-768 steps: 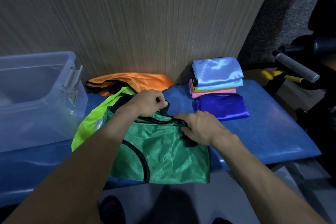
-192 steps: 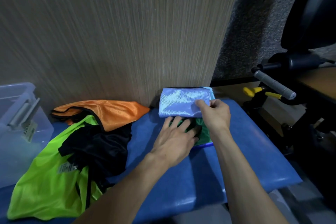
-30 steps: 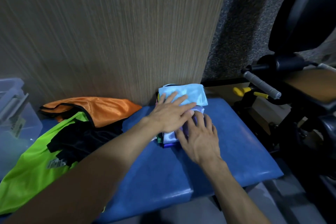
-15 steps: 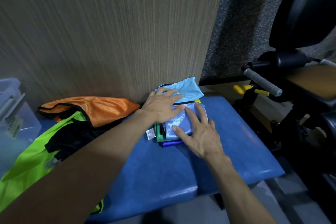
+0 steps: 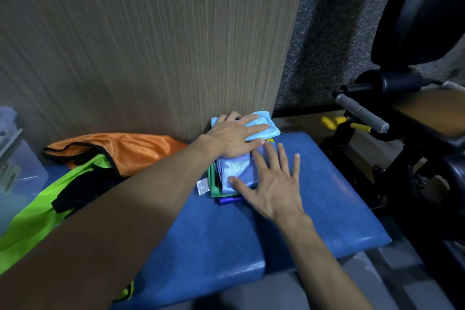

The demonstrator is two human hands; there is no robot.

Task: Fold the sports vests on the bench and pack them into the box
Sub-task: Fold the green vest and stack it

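On the blue bench [image 5: 289, 211], close to the wood wall [image 5: 151, 45], sits a small stack of folded vests [image 5: 235, 171]. The left hand [image 5: 232, 137] lies flat on the back of the stack, fingers straight, pressing on a light blue vest [image 5: 270, 124] on top. The right hand [image 5: 273, 185] is spread wide, palm down, with its thumb on the shiny pale blue vest [image 5: 236, 166] at the front of the stack and its other fingers reaching over the stack's right side. It looks like both hands push down so the slippery vests stay flat and do not slide apart. A green vest [image 5: 214, 184] and a dark blue vest [image 5: 227, 200] peek out below. To the left of the stack lie vests not yet folded: an orange vest [image 5: 118, 148], a lime green vest [image 5: 32, 221] and a black vest [image 5: 83, 186]. Far left of the stack, at the edge, stands the clear plastic box [image 5: 17, 176]. No vest can be seen in it here.
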